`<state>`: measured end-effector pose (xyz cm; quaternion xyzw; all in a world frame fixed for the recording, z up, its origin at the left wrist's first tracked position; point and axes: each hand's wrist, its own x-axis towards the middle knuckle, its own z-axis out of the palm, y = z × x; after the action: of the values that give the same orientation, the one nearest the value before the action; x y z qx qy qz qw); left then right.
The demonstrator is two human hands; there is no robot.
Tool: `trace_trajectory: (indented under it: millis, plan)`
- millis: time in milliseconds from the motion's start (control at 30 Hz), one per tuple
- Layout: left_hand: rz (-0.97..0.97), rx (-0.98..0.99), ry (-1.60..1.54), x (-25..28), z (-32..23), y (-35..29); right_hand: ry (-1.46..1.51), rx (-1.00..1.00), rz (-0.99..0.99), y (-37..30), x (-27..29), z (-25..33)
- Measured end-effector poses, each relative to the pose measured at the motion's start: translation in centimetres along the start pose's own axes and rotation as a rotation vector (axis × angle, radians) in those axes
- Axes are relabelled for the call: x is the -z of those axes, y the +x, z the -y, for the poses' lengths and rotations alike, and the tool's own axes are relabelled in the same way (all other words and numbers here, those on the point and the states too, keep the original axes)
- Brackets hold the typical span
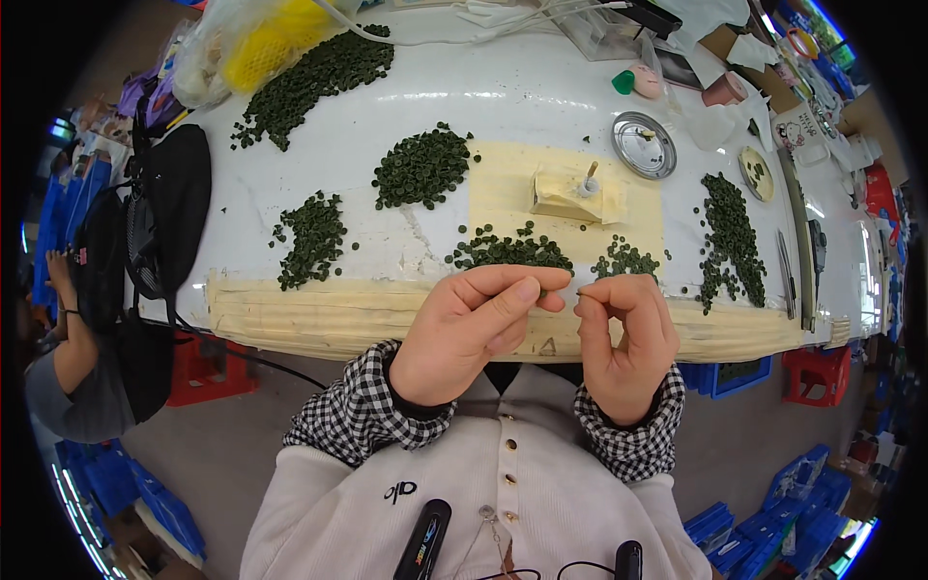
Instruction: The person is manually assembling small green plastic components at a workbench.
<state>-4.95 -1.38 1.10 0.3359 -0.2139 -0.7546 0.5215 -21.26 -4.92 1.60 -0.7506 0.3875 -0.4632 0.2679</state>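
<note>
My left hand (480, 324) is closed in a pinch above the table's taped front edge, thumb pressed against the forefinger. Whatever sits between those fingertips is too small to make out. Close beside it, my right hand (630, 338) also pinches, its thumb and forefinger meeting around something tiny I cannot name. A small gap separates the two sets of fingertips. Just beyond them lie a heap of small round dark green pieces (507, 248) and a smaller heap (625, 259). Farther back stands a tape-covered block (565, 198) with a short upright peg (591, 179).
More green heaps lie at left (311, 240), centre (422, 166), back left (319, 82) and right (730, 237). A round metal lid (628, 162) and a pale dish (756, 174) lie right. Tweezers (786, 271) rest near the right edge. A black bag (179, 213) hangs left, near another person's arm (77, 353).
</note>
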Motion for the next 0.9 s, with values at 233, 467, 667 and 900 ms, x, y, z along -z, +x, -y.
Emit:
trace_trajectory:
  millis: [233, 467, 667, 900]
  plan:
    - [0.018, -0.061, -0.053, 0.42, 0.07, 0.05, 0.03, 0.052, 0.029, 0.06, -0.12, 0.3]
    - [0.05, -0.06, -0.1, 0.84, 0.34, -0.05, 0.025, 0.104, -0.005, 0.1, -0.27, 0.51]
    - [0.059, -0.055, -0.084, 0.83, 0.35, -0.15, -0.002, 0.139, -0.014, 0.17, -0.3, 0.56]
    - [-0.007, -0.075, -0.055, 0.09, 0.04, -0.22, -0.003, 0.136, -0.015, 0.21, -0.51, 0.61]
